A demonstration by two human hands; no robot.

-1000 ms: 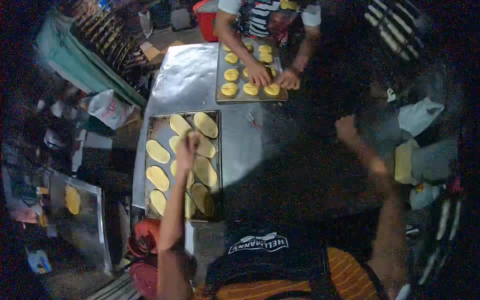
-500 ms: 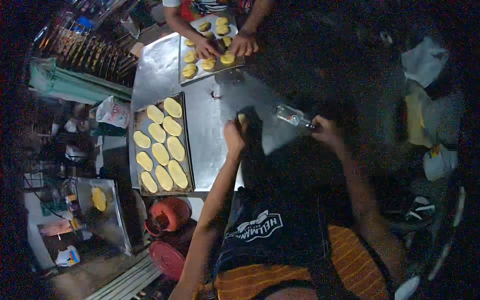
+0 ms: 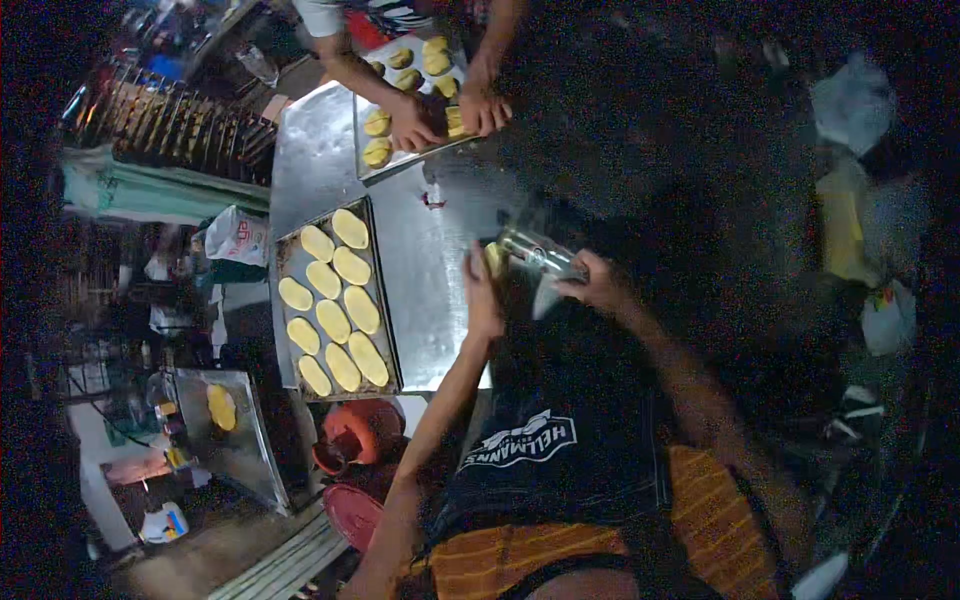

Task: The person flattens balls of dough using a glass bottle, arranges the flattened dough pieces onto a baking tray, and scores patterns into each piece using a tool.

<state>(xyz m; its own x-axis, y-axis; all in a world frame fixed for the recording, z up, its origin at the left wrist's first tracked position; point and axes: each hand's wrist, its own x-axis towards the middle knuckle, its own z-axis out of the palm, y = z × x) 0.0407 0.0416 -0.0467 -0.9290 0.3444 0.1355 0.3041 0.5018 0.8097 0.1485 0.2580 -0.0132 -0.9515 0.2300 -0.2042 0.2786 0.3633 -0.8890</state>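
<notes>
Head view: hands, glass bottle and dough at a steel table

Nearest, bottom centre: dark apron (image 3: 560, 420), white lettering, over an orange striped garment (image 3: 540, 550). Lower left of centre: rounded red-orange object (image 3: 365, 437), beside the table's near edge.

Centre: right hand (image 3: 597, 285), closed around one end of a clear glass bottle (image 3: 540, 252), tilted, its other end toward the left hand (image 3: 483, 295). Left hand: fingers blurred, at a small piece of yellow dough (image 3: 493, 257); whether it grips the dough cannot be told. Deep shadow hides the table surface around and right of the bottle.

Left of centre: dark-edged tray (image 3: 392, 368), eleven flat dough ovals (image 3: 361, 309), well apart from the bottle. Beyond, on the steel table (image 3: 425, 290): small red item (image 3: 433, 200).

Top, left of centre: far tray (image 3: 368, 165), rounded dough pieces (image 3: 377, 152), partly covered by a co-worker's hands (image 3: 412, 124). Upper left: white plastic bag (image 3: 238, 236); slatted rack (image 3: 185, 125).
</notes>
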